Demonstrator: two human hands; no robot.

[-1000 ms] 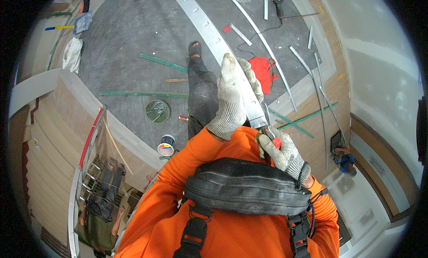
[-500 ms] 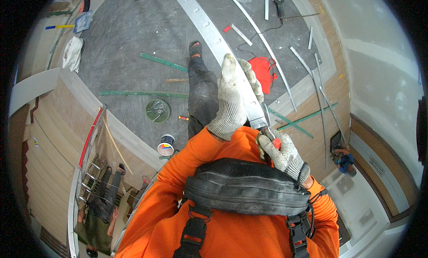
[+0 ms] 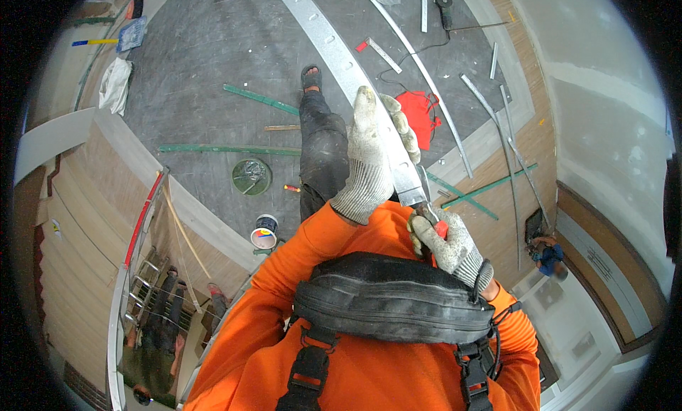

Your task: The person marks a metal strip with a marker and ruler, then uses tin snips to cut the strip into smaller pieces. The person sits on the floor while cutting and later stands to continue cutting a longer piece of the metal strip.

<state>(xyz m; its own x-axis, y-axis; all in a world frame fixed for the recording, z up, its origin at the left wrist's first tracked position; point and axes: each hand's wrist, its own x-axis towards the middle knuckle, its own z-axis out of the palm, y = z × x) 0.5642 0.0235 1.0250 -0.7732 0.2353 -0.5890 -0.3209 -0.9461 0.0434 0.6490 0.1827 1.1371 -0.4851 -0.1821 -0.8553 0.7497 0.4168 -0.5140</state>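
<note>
A long perforated metal channel (image 3: 325,40) runs from the top of the view down to my chest. My left hand (image 3: 369,144), in a grey-white knit glove, is closed round it near its close end, thumb on the face and fingers over the right edge. At that end my right hand (image 3: 455,246), gloved alike, is wrapped round red-handled snips (image 3: 441,229). Their dark metal head meets the channel's tip; how the jaws sit on it is partly hidden. A black bag (image 3: 391,297) is strapped over my orange sleeves and chest.
Metal strips (image 3: 419,52), green bars (image 3: 227,149), a red bag (image 3: 418,116), an angle grinder (image 3: 444,12) with its cord, a square (image 3: 383,56), a green bucket (image 3: 252,176) and a white tub (image 3: 264,232) lie about. People stand at lower left and right.
My hands, the channel and the snips stay nearly still. At lower left, the person near the ladder has shifted, and another leg with a reddish shoe shows more.
</note>
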